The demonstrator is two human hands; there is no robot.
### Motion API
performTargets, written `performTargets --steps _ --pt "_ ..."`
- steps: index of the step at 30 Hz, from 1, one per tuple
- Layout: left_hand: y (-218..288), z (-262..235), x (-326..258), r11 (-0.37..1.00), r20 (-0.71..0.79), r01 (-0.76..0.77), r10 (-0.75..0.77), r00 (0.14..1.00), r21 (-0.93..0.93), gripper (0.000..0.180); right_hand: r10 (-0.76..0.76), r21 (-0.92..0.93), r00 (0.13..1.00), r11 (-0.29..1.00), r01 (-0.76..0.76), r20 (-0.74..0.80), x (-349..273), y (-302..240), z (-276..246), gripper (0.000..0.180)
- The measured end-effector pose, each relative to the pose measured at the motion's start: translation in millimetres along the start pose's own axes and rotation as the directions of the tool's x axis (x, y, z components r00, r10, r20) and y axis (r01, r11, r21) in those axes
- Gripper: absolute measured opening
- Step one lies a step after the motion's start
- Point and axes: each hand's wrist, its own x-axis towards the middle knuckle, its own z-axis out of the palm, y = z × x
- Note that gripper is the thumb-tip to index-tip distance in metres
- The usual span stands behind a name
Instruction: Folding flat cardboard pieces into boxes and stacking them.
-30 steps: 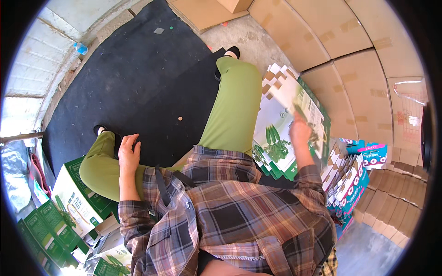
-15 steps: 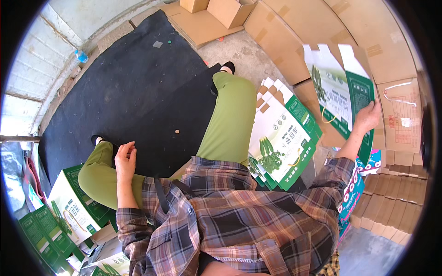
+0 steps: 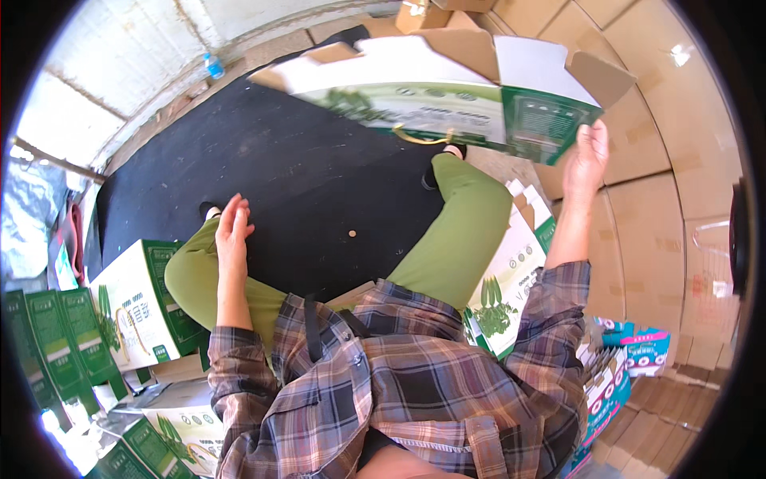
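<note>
1. A black mat point(image 3: 263, 184) spreads before me, with a small round disc point(image 3: 352, 233) on it. A pale wall point(image 3: 112, 48) runs along the left, a blue bottle point(image 3: 214, 65) near its foot; big brown cardboard boxes point(image 3: 650, 255) line my right.
2. My right hand point(image 3: 586, 160) pinches the right edge of a green-and-white printed carton point(image 3: 431, 104) between thumb and fingers, holding it up beyond my knees. Its flaps stick out, showing brown insides, and a yellow cord handle point(image 3: 423, 139) hangs on its front. Its left end blurs; I cannot see its inside.
3. Flattened cartons point(image 3: 499, 291) overlap beside my right leg point(image 3: 467, 215); blue-and-pink cartons point(image 3: 610, 391) stand nearer me.
4. A formed green-and-white box point(image 3: 136, 307) stands against my left knee point(image 3: 191, 275), green panels point(image 3: 60, 343) to its left.
5. My left hand point(image 3: 234, 227), fingers loosely bent, holds nothing above that knee, well apart from the carton's edge; mat stretches between my legs.
</note>
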Motion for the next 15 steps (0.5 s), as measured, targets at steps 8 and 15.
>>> performTargets --steps 8,15 --pt "1 -28 28 0.712 -0.155 -0.164 0.078 0.985 -0.683 0.063 0.360 0.356 0.898 0.829 -0.432 0.251 -46 77 122 0.022" --pt "-23 -49 21 0.615 -0.039 -0.064 0.053 0.998 -0.786 0.033 0.582 0.143 0.790 0.780 -0.609 0.192 -74 131 141 0.029"
